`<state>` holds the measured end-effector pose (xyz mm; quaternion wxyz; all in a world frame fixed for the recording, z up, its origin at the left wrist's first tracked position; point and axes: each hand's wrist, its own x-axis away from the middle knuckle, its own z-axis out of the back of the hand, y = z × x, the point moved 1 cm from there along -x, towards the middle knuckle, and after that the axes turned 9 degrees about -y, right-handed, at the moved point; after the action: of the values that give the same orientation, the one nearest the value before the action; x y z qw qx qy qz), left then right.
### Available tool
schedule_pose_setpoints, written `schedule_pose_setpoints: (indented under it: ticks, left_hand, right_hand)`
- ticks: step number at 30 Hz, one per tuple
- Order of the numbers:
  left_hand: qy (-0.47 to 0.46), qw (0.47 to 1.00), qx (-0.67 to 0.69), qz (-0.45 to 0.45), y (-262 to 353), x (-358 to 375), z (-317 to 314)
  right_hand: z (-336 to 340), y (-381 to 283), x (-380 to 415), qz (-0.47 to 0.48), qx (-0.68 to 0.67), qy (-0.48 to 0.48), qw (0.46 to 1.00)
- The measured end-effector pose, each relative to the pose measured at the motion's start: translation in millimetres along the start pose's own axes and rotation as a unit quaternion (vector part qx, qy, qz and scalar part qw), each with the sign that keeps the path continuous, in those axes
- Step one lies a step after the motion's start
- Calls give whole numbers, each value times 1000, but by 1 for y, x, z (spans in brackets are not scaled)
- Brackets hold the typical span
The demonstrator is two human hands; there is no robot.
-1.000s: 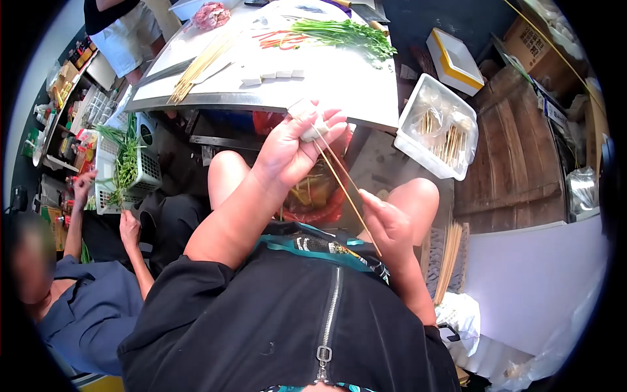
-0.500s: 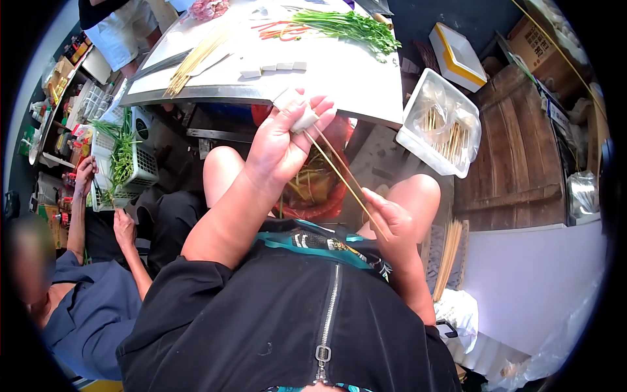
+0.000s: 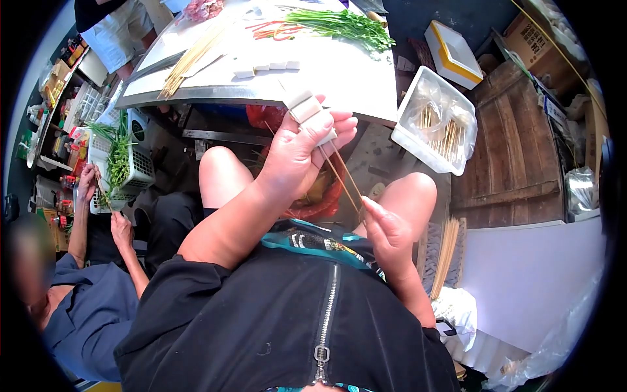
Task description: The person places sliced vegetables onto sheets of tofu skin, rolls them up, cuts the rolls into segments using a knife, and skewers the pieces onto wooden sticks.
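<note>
My left hand (image 3: pixel 290 150) is raised in front of the table, its thumb and palm closed round several white food blocks (image 3: pixel 311 117) lined up end to end. Two thin bamboo skewers (image 3: pixel 339 171) run from the lowest block down to my right hand (image 3: pixel 388 234). The fingers of that hand pinch the skewers near their lower ends, above my right thigh. How deep the tips sit in the blocks is hidden. On the table edge beyond lies a short row of similar white blocks (image 3: pixel 261 67).
The white table (image 3: pixel 366 81) bears green leafy stalks (image 3: pixel 353 27), red strips (image 3: pixel 277 30) and bamboo skewers (image 3: pixel 191 64). Right of it stands a plastic tub (image 3: pixel 405 134) holding bagged skewers. A skewer bundle (image 3: pixel 446 258) stands near my right elbow. A co-worker (image 3: pixel 98 313) handles greens at left.
My left hand has moved right and slightly down, and more of the white blocks shows. My right hand has shifted slightly and grips the skewers with their lower ends less exposed.
</note>
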<state>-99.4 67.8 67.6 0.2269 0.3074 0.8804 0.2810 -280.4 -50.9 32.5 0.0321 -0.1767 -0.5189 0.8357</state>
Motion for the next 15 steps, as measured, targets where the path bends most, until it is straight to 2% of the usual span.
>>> schedule_pose_setpoints:
  ticks: [6,8,10,12,15]
  left_hand:
    - [-25,998,-54,18,11,6,-20]
    - [-54,997,22,-41,27,0,-21]
    - [-37,997,33,-60,33,-7,-22]
    - [-27,999,6,-21,28,-12,-14]
    - [-21,999,12,-41,23,-9,-18]
  right_hand:
    - [2,-4,0,50,3,14,999]
    - [5,-12,0,54,17,6,998]
    - [3,-16,2,56,30,-2,998]
    - [2,-14,-1,58,26,-1,998]
    - [4,-18,1,60,25,-4,998]
